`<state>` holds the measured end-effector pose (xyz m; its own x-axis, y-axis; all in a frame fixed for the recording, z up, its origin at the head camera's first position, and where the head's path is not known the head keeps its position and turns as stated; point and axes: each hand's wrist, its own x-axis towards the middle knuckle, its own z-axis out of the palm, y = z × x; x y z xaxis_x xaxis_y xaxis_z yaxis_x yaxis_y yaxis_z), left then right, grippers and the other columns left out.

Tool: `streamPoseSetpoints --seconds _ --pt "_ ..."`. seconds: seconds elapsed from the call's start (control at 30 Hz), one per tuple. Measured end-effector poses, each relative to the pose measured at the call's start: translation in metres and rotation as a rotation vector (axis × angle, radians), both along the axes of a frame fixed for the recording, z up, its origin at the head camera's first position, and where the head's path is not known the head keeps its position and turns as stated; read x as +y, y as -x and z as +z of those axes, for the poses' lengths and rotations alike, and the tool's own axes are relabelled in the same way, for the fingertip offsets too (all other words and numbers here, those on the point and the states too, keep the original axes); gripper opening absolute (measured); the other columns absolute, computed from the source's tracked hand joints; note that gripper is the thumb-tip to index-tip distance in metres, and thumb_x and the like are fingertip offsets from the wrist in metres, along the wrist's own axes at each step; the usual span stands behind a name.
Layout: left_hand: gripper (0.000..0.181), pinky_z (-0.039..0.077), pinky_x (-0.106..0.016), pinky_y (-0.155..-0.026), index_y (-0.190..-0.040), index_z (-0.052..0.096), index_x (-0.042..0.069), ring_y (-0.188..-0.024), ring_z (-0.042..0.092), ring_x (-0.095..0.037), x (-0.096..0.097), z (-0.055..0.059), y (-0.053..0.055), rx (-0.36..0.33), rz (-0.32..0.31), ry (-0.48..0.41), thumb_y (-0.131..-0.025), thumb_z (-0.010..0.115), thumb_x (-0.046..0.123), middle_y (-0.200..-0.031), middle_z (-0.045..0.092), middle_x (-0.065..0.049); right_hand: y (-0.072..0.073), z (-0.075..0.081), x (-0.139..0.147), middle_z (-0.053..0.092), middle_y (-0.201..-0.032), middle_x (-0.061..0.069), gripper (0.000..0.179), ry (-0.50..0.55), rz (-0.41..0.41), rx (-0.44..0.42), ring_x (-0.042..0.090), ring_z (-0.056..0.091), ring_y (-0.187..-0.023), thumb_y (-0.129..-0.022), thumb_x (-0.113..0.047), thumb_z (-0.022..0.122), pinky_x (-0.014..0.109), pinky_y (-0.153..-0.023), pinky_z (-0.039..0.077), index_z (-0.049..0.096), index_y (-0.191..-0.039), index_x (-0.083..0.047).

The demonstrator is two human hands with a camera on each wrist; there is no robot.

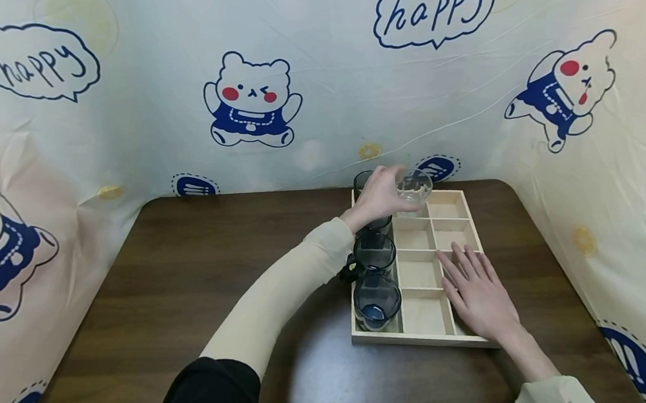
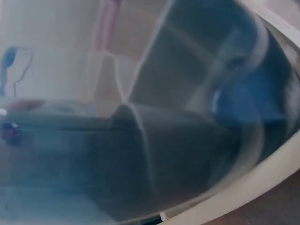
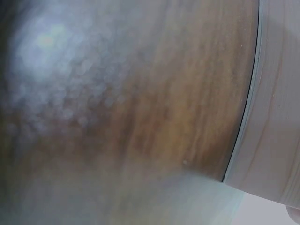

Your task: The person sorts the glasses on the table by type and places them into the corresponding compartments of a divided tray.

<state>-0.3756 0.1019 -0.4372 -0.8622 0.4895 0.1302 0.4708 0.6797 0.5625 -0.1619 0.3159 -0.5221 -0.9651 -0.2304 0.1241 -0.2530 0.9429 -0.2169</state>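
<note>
My left hand (image 1: 380, 197) grips a clear drinking glass (image 1: 417, 190) at the far end of a pale wooden compartment tray (image 1: 426, 342). The glass overlaps the far compartment of the middle column. Along the tray's left column stand several dark-tinted glasses, among them the nearest one (image 1: 376, 301) and another (image 1: 374, 252) behind it; the farther ones are partly hidden by my left hand. Tinted glass (image 2: 187, 150) fills the left wrist view. My right hand (image 1: 480, 298) rests with fingers extended on the tray's right side. The tray's wooden side (image 3: 272, 103) shows in the right wrist view.
The tray sits on a dark brown wooden table (image 1: 206, 261), near its far edge. A printed cloth (image 1: 334, 86) with bears and lettering hangs behind and on both sides. A small black object (image 1: 348, 270) shows beside the tray's left edge.
</note>
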Motion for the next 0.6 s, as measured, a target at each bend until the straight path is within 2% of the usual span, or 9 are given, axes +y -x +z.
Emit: streamPoseSetpoints --seconds 0.17,0.3,0.4,0.5,0.6 --pt "0.097 0.043 -0.042 -0.126 -0.163 0.050 0.009 -0.148 0.050 -0.025 0.0009 -0.0002 -0.0016 0.047 0.039 0.118 -0.086 0.093 0.050 -0.150 0.068 -0.006 0.0011 0.0000 -0.0011 0.026 -0.182 0.022 0.062 0.000 0.000 -0.005 0.048 0.021 -0.169 -0.116 -0.036 0.049 0.064 -0.137 0.013 0.038 -0.172 -0.015" --pt "0.088 0.033 -0.045 -0.132 -0.157 0.057 0.011 -0.148 0.049 -0.024 0.0003 0.0017 -0.0023 0.094 0.063 0.208 -0.087 0.091 0.052 -0.147 0.071 -0.003 0.0024 0.0006 -0.0033 0.026 -0.182 0.022 0.062 0.002 0.000 -0.009 0.048 0.020 -0.169 -0.116 -0.037 0.049 0.065 -0.137 0.014 0.037 -0.172 -0.015" --pt "0.086 0.031 -0.045 -0.133 -0.157 0.058 0.013 -0.147 0.049 -0.024 0.0013 0.0027 -0.0033 0.115 0.072 0.282 -0.088 0.089 0.054 -0.147 0.071 0.000 0.0023 0.0013 -0.0041 0.026 -0.182 0.022 0.062 0.000 0.001 -0.011 0.048 0.020 -0.169 -0.116 -0.037 0.049 0.064 -0.137 0.014 0.037 -0.173 -0.015" --pt "0.088 0.028 -0.045 -0.135 -0.161 0.053 0.018 -0.151 0.046 -0.025 0.0037 0.0025 -0.0049 0.126 0.074 0.361 -0.091 0.085 0.060 -0.153 0.067 0.000 0.0005 0.0015 -0.0035 0.026 -0.181 0.022 0.062 -0.002 0.001 -0.007 0.048 0.021 -0.169 -0.116 -0.037 0.049 0.064 -0.137 0.014 0.037 -0.172 -0.015" --pt "0.091 0.024 -0.047 -0.137 -0.166 0.048 0.023 -0.157 0.041 -0.027 0.0061 0.0013 -0.0070 0.138 0.074 0.442 -0.092 0.080 0.066 -0.163 0.056 -0.002 -0.0021 0.0015 -0.0032 0.027 -0.181 0.022 0.062 0.001 -0.001 -0.010 0.048 0.021 -0.169 -0.116 -0.037 0.049 0.063 -0.137 0.013 0.037 -0.172 -0.015"
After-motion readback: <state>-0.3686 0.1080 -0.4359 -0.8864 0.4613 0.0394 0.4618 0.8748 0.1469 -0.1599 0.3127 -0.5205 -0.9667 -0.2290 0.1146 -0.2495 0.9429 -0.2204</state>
